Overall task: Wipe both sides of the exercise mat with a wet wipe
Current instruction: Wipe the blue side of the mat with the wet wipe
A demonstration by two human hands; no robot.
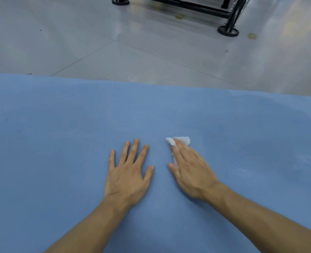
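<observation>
The blue exercise mat (59, 143) lies flat on the floor and fills the lower two thirds of the view. My left hand (128, 172) rests flat on the mat, fingers spread and straight. My right hand (189, 168) lies flat beside it, fingers straight, pressing a white wet wipe (181, 140) onto the mat. The wipe sticks out past the fingertips and along the thumb side; the rest is hidden under the palm. A damp sheen (242, 168) shows on the mat to the right of that hand.
Beyond the mat's far edge lies a grey tiled floor (114, 52). A black metal frame (205, 10) with round feet (228, 31) stands at the top right, well away from the mat.
</observation>
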